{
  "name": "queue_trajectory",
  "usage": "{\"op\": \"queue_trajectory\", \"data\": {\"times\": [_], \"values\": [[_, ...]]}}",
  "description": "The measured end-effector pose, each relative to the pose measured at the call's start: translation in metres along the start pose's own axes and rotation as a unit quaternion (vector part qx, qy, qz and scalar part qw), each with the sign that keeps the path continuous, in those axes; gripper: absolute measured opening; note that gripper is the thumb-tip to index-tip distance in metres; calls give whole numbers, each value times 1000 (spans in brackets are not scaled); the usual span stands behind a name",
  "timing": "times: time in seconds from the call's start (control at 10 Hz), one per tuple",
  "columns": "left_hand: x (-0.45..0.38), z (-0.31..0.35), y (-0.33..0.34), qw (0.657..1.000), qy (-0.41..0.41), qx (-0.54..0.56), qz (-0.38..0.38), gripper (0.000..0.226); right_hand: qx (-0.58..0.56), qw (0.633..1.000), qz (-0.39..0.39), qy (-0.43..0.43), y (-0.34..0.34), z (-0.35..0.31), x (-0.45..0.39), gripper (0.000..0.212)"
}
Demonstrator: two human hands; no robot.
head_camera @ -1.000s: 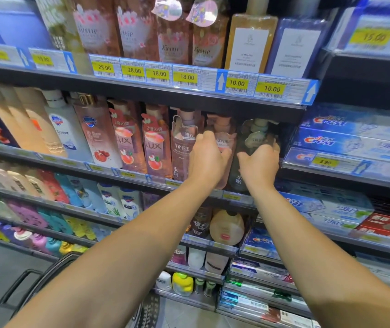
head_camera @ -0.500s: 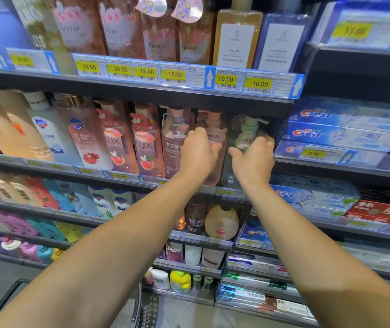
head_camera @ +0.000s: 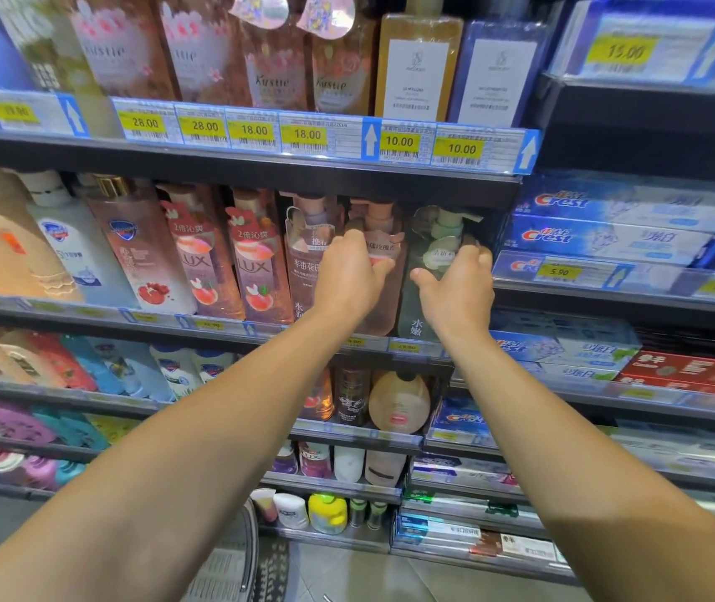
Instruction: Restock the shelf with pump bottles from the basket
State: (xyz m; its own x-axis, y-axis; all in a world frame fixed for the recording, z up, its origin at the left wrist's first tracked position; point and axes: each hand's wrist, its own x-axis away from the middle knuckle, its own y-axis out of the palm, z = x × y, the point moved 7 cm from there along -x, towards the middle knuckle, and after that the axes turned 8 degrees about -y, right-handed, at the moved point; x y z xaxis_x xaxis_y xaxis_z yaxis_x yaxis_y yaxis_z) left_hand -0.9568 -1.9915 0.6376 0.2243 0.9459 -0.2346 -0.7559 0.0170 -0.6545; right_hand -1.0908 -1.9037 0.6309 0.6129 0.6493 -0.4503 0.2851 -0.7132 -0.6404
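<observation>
Two bare forearms reach up and forward from the bottom corners toward the second shelf [head_camera: 234, 167] from the top, where a row of pump bottles stands upright under the yellow price tags [head_camera: 308, 134]. At the right end of that row, a pink bottle [head_camera: 384, 306] and a dark green bottle [head_camera: 416, 310] stand side by side, just left of the toothpaste boxes [head_camera: 607, 241] on the neighbouring rack. Each hand is raised at shoulder height of its bottle, wrist straight, back of the hand facing the camera. The left hand [head_camera: 349, 275] is wrapped around the upper body of the pink bottle, fingers curled over its left side and thumb pointing right across the label, so it looks clamped on it. The right hand [head_camera: 460, 284] cups the green bottle from the right, fingers bent around the neck tag and thumb stretched left across the front, closed on it as well. The two hands are apart, with a narrow gap between the thumbs. Low down, the rim of a basket [head_camera: 251, 553] shows between the arms.
</observation>
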Motion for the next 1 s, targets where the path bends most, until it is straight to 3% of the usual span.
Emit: {"op": "queue_trajectory", "data": {"times": [0.3, 0.7, 1.0], "values": [[3, 2, -4, 999, 29, -41, 12, 39, -6, 1000, -1, -5, -2, 0, 4, 48], [7, 7, -10, 998, 33, -60, 16, 45, -30, 999, 14, -15, -3, -3, 6, 58], [14, 13, -23, 999, 39, 10, 16, 38, -85, 996, 25, -9, -16, -8, 19, 89]]}}
